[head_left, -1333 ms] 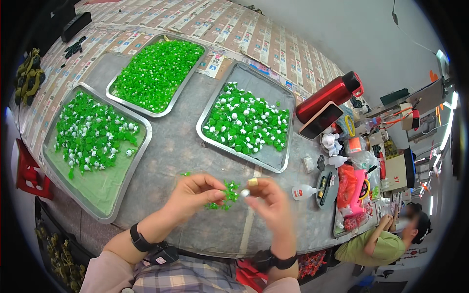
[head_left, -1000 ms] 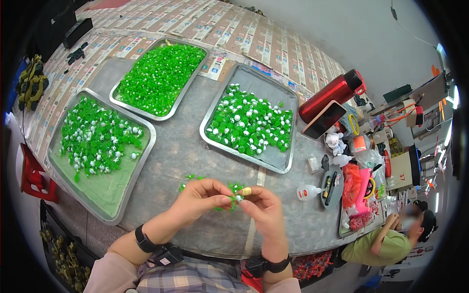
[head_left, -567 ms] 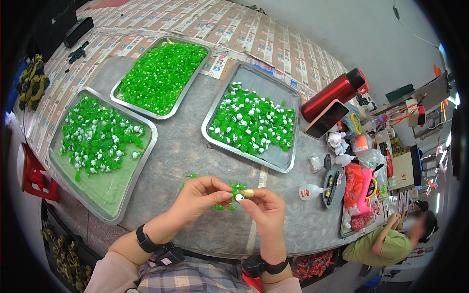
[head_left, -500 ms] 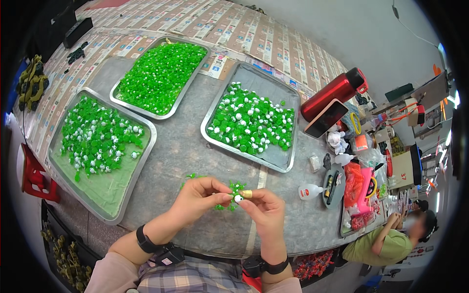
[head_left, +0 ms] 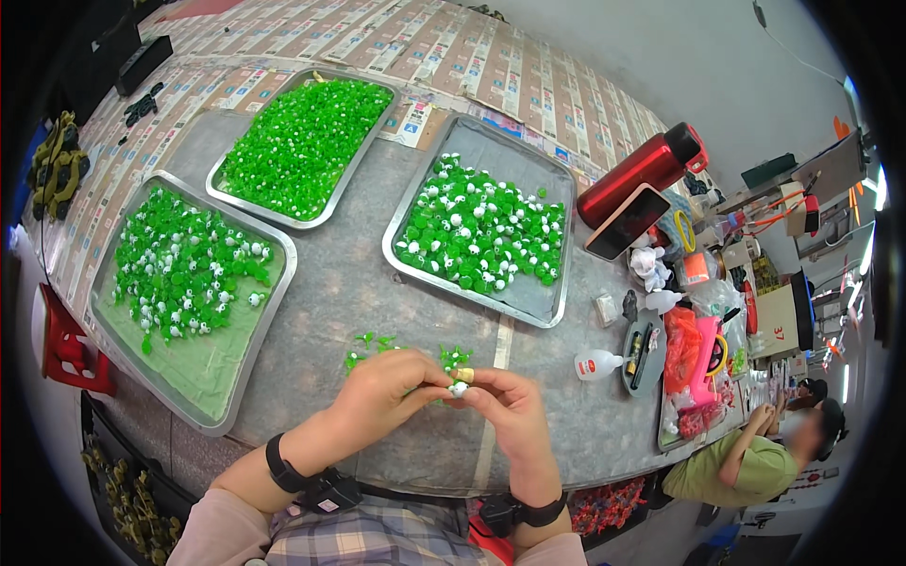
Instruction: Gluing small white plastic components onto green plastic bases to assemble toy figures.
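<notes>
A part-hidden white ball [head_left: 459, 389] is pinched by the right hand [head_left: 510, 407]; whether anything is held by the left hand [head_left: 382, 389] cannot be told.

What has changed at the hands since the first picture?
The left hand and right hand have closed inward on each other; the white ball, earlier in the right hand alone, now sits between both. The red bottle and phone stayed put.

One small white ball [head_left: 459, 389], dark-spotted (partly covered), is held at the near side; loose green pieces [head_left: 456, 357] lie just beyond.
</notes>
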The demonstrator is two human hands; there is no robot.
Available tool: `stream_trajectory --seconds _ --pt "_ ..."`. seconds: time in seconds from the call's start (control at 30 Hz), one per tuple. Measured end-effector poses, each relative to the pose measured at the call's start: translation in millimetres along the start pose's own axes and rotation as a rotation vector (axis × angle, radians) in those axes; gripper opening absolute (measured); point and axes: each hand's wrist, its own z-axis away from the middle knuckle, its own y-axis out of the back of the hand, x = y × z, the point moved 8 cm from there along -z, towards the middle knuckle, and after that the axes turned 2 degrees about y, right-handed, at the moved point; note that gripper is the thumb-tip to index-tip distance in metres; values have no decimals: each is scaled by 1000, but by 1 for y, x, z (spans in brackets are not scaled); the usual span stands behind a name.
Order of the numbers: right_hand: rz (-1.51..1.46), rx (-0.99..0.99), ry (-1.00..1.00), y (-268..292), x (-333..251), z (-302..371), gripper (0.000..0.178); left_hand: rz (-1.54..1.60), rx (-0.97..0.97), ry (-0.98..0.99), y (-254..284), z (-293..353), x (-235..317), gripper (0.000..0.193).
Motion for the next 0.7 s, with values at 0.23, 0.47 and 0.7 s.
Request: stream_trajectory --seconds 0.23,0.47,0.7 --pt "-22 0 -45 1 6 0 22 -44 -11 -21 -3 1 1 10" --pt "-73 8 -41 3 7 2 22 24 -24 51 -4 1 0 8" --pt "-9 159 114 25 -21 -8 21 743 189 342 10 7 -43 10"
